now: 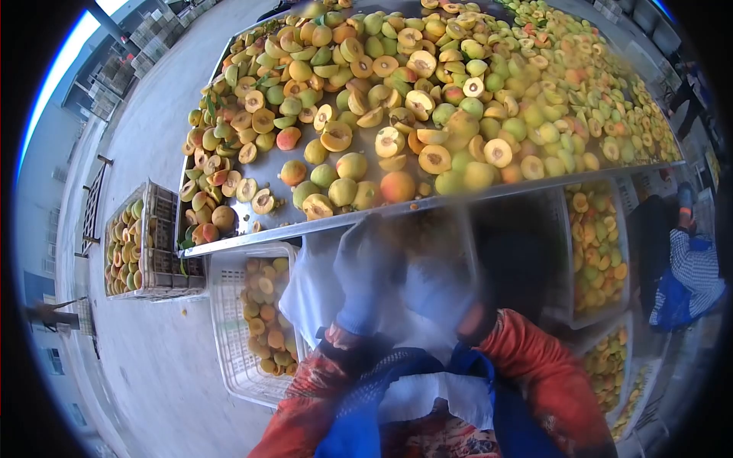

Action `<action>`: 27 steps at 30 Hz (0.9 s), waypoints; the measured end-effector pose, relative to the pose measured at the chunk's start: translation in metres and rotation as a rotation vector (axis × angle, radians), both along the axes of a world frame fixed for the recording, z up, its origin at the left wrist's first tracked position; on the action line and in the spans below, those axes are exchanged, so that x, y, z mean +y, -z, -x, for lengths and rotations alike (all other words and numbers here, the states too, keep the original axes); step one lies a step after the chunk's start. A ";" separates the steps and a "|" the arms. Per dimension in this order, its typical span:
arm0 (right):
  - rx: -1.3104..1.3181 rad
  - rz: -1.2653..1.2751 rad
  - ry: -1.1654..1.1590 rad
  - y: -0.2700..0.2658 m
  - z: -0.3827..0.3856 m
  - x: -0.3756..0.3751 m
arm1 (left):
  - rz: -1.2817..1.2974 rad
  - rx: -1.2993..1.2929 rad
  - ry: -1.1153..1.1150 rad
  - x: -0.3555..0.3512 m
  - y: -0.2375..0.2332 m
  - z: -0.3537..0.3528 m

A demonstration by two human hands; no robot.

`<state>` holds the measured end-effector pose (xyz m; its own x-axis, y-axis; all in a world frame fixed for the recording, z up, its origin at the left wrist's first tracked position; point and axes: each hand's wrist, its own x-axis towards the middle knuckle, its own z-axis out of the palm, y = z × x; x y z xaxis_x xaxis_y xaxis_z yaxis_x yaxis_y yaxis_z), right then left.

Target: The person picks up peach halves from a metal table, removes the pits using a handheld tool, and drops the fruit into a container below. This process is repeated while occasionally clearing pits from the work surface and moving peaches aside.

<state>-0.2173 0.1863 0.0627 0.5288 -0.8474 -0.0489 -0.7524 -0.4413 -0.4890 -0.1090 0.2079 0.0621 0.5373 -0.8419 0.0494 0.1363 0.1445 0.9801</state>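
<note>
Whole and halved yellow-green fruit [343, 168] lies spread over a metal-topped table [305, 227]. Below its near edge, over my lap, are both my hands in pale blue-grey gloves. My left hand [359, 282] is at the centre left, against a white cloth [311, 278]. My right hand [439, 294] is a little to the right of it. A blurred patch of the view covers both hands, so their fingers and anything between them cannot be made out. Red patterned sleeves and a blue apron [366, 397] show below.
A white crate [229, 336] partly filled with fruit stands left of my lap. Farther left is another fruit crate [156, 259]. More crates of fruit [597, 252] stand at the right. A person in a checked sleeve [695, 267] is at the far right.
</note>
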 end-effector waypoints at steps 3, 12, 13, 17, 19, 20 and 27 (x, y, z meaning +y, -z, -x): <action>-0.054 0.177 -0.108 0.009 0.005 -0.004 | -0.017 0.079 0.078 0.002 0.017 -0.009; -0.599 -0.996 -0.079 -0.018 0.018 -0.012 | -0.122 -0.569 0.271 -0.010 0.033 -0.032; -0.590 -1.170 -0.089 -0.018 0.024 -0.011 | -0.130 -0.641 0.440 -0.011 0.033 -0.036; -0.482 -1.112 -0.266 -0.010 0.030 -0.011 | -0.140 -0.884 0.616 -0.019 0.013 -0.039; -0.526 -1.310 -0.173 -0.025 0.032 -0.016 | -0.088 -0.929 0.462 -0.021 0.008 -0.030; -0.570 -1.507 -0.078 -0.030 0.033 -0.018 | -0.083 -0.932 0.469 -0.023 0.011 -0.029; -0.675 -1.312 -0.114 0.001 0.055 -0.004 | 0.023 -0.788 0.701 -0.034 0.015 -0.029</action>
